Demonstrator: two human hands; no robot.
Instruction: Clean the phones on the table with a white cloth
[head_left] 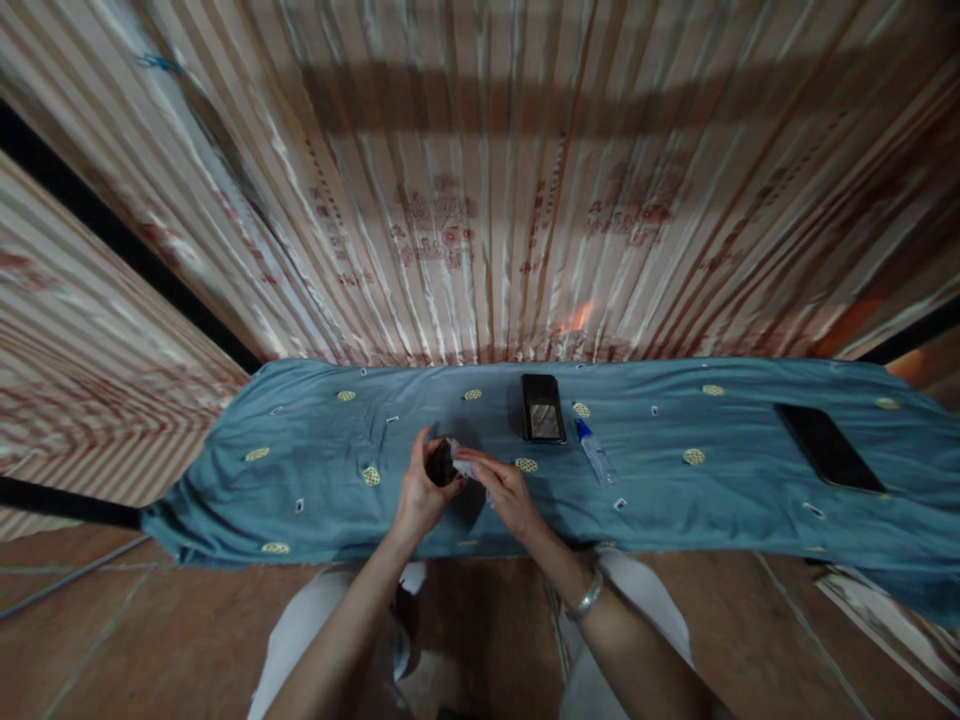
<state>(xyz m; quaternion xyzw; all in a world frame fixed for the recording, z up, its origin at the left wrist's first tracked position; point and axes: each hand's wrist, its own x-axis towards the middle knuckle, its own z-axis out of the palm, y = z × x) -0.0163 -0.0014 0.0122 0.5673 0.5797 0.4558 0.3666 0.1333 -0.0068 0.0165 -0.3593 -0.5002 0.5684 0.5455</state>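
Note:
My left hand [421,492] curls around a small dark object [439,464], thumb and fingers on opposite sides of it. What kind of object it is cannot be made out, as the hand covers part of it. From the right, my right hand [508,490] presses a crumpled whitish cloth or tissue [463,464] against its edge. Both hands are just above the near half of the blue-green cloth-covered table [322,430]. Beyond my right hand lie a black box-like item [543,408] with a pale panel and a clear bottle with a blue pointed cap [595,452].
A black smartphone [829,448] lies on the right part of the table. Striped curtains [480,200] hang behind and to the left. Dark poles [127,240] slant at the left side. My knees are under the table's near edge, above a brown tiled floor [487,640].

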